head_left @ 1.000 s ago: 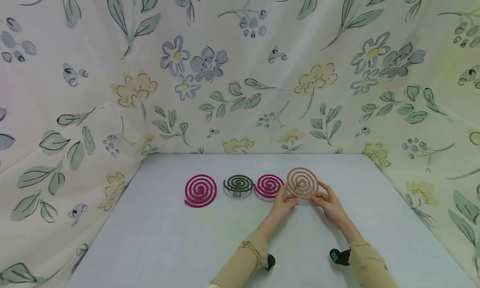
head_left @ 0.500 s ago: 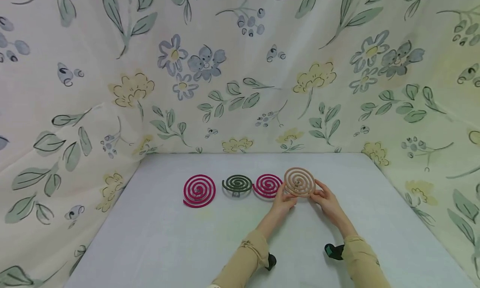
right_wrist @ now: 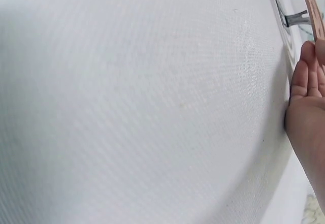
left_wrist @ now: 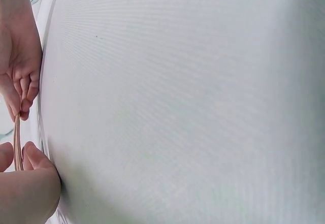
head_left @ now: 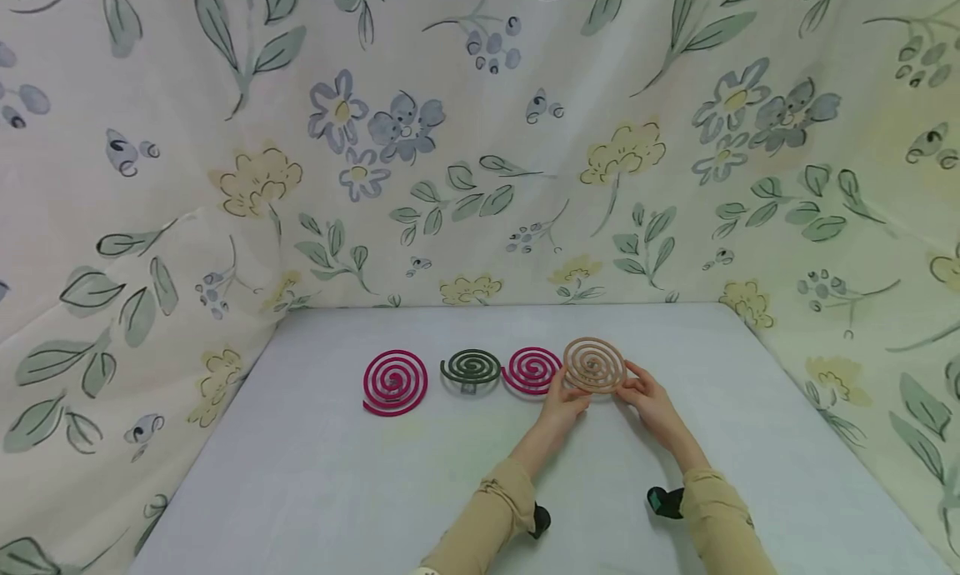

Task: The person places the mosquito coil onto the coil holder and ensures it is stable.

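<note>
In the head view a tan mosquito coil [head_left: 591, 364] is held between the two hands, at the right end of a row of coils. The left hand [head_left: 558, 410] pinches its lower left rim, and the right hand [head_left: 654, 402] pinches its right rim. A metal stand [right_wrist: 297, 19] shows beneath the tan coil in the right wrist view. In the left wrist view the tan coil [left_wrist: 18, 148] appears edge-on between both hands. Just left of the left hand is a magenta coil [head_left: 532, 370], followed by a green coil [head_left: 472, 367] raised on a small stand.
Another magenta coil [head_left: 394, 383] lies farther left on the white table [head_left: 337, 492]. Flowered cloth [head_left: 480, 225] hangs behind the table and along both sides. Dark wrist devices [head_left: 666, 502] sit by the beige sleeves.
The tan coil and both hands have shifted slightly left, and the coil lies a little flatter. The view itself drifts slightly. The other coils stay in place.
</note>
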`<state>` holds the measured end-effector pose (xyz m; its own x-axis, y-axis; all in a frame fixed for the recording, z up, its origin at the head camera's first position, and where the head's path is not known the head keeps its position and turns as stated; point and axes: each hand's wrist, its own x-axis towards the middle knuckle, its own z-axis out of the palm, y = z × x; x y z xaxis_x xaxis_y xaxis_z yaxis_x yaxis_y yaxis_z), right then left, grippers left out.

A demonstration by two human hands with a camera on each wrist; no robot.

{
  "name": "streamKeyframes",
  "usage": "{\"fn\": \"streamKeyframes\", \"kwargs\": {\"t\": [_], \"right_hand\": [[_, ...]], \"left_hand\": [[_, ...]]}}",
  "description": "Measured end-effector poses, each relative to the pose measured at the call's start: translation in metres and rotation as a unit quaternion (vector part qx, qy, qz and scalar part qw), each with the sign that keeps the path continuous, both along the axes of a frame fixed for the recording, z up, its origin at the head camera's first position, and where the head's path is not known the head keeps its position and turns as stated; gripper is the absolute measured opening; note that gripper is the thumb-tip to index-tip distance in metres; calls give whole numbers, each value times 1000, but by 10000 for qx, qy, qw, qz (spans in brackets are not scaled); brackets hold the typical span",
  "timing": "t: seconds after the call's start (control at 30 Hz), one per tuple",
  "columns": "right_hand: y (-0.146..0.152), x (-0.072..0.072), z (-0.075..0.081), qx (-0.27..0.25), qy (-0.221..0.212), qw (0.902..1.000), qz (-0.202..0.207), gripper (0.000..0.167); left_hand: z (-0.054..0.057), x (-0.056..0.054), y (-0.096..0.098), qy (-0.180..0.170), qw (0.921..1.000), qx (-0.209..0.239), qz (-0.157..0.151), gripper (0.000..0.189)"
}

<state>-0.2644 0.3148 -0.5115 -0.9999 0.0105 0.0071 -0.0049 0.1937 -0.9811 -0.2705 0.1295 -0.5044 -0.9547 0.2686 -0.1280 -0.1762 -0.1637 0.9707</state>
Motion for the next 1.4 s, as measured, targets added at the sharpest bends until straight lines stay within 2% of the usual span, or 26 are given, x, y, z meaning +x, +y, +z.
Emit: {"fn": "streamKeyframes", "kwargs": {"t": [0.23, 0.43, 0.73, 0.8, 0.87, 0.93, 1.0, 1.03, 1.1, 1.13, 1.2, 1.23, 1.27, 1.3, 1.37, 1.4], "right_hand": [[-1, 0, 4, 191, -179, 9996, -52, 65], [0, -1, 4, 158, -302, 9993, -122, 67], [0, -1, 3, 8, -246, 9995, -175, 66], [0, -1, 2, -17, -244, 9995, -184, 66], [0, -2, 2, -44, -263, 9995, -195, 65], [0, -3, 2, -44, -311, 9993, -192, 66], [-1, -4, 2, -72, -384, 9990, -227, 66], [-1, -4, 2, -63, -417, 9988, -243, 66], [-1, -6, 1, -13, -462, 9986, -260, 66], [-1, -6, 1, 3, -478, 9985, -279, 66], [-1, -7, 1, 50, -515, 9982, -299, 66], [-1, -7, 1, 58, -534, 9981, -312, 66], [-1, -8, 1, 65, -550, 9979, -331, 66], [-1, -8, 1, 65, -559, 9978, -358, 65], [-1, -8, 1, 92, -593, 9974, -401, 65], [-1, -8, 1, 99, -610, 9972, -429, 64]], "left_hand": [[2, 1, -1, -70, 10000, -48, 9, 71], [8, 4, -1, -69, 10000, -60, 33, 70], [10, 3, -1, -68, 9999, 5, -91, 72], [2, -1, 1, 39, 10000, 37, -66, 72], [-16, -11, 5, 155, 9998, 62, -79, 73], [-50, -31, 13, 492, 9986, 175, -86, 74], [-77, -48, 21, 591, 9980, 173, -106, 75], [-85, -53, 24, 544, 9983, 165, -109, 76], [-91, -58, 26, 481, 9986, 179, -95, 76], [-85, -55, 25, 353, 9992, 132, -100, 76], [-83, -53, 24, 415, 9989, 167, -125, 76], [-76, -48, 22, 385, 9990, 181, -139, 77], [-75, -48, 22, 384, 9991, 147, -141, 77], [-82, -51, 23, 560, 9980, 240, -147, 77], [-91, -56, 26, 618, 9978, 189, -131, 77], [-95, -58, 28, 488, 9986, 145, -104, 77]]}}
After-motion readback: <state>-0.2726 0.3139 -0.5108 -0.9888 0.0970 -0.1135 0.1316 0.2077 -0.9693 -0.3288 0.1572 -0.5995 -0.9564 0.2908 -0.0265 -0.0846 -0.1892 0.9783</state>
